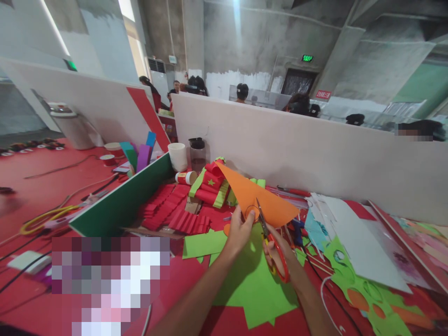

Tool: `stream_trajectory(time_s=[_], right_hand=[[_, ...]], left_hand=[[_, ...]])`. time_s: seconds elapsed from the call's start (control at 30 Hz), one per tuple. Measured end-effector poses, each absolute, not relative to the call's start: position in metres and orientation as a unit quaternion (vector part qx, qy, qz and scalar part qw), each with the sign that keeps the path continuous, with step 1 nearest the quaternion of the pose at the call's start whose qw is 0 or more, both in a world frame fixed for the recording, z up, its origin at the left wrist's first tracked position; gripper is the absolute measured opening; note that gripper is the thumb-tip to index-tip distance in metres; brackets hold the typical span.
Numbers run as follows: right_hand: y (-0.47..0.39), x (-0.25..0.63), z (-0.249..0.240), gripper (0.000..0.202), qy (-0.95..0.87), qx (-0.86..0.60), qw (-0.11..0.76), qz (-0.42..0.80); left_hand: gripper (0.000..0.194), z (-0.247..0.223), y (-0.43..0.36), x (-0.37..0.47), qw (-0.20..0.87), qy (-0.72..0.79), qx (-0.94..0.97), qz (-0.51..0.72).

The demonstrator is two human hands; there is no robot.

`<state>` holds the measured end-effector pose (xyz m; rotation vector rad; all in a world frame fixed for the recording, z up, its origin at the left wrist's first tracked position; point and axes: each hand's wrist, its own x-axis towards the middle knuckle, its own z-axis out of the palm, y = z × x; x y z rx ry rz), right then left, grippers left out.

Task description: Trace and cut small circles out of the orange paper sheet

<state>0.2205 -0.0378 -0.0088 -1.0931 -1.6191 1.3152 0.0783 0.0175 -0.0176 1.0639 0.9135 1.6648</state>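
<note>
My left hand [244,227] pinches the near edge of a sheet of orange paper [257,193], close to a circle drawn on it. In my right hand [276,247] is a pair of scissors [280,256] with red and yellow handles. Their dark blades point up and lie at the paper, just right of the drawn circle. Bright green paper sheets [252,294] are spread on the red tabletop below both hands. Under my left wrist lies a small orange paper piece [227,229].
Pleated red paper [189,221] and a red paper piece with a star [210,182] lie at left, by a green divider [129,196]. A white cup [178,156] and dark-lidded jar [198,154] stand behind. Cut green scraps [364,289] and white sheets [360,238] are at right.
</note>
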Motion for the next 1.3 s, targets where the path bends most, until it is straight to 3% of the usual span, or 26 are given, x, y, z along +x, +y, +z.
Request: stream_trajectory(time_s=[0.4,0.77,1.07,1.3], right_hand=[[-0.025,0.225,-0.039,0.09,-0.609,-0.412,0.401,0.546],[-0.038,0.221,-0.012,0.076,-0.596,-0.398,0.399,0.572],[-0.037,0.233,-0.019,0.088,-0.622,-0.416,0.372,0.549],[-0.033,0.243,-0.029,0.087,-0.645,-0.405,0.356,0.54]], left_hand=[[0.028,-0.023,0.02,0.081,0.484,0.333,0.447,0.675],[0.029,-0.024,0.021,0.079,0.488,0.342,0.446,0.668],[0.054,-0.019,0.022,0.075,0.514,0.312,0.465,0.65],[0.057,-0.018,0.022,0.072,0.537,0.286,0.487,0.627]])
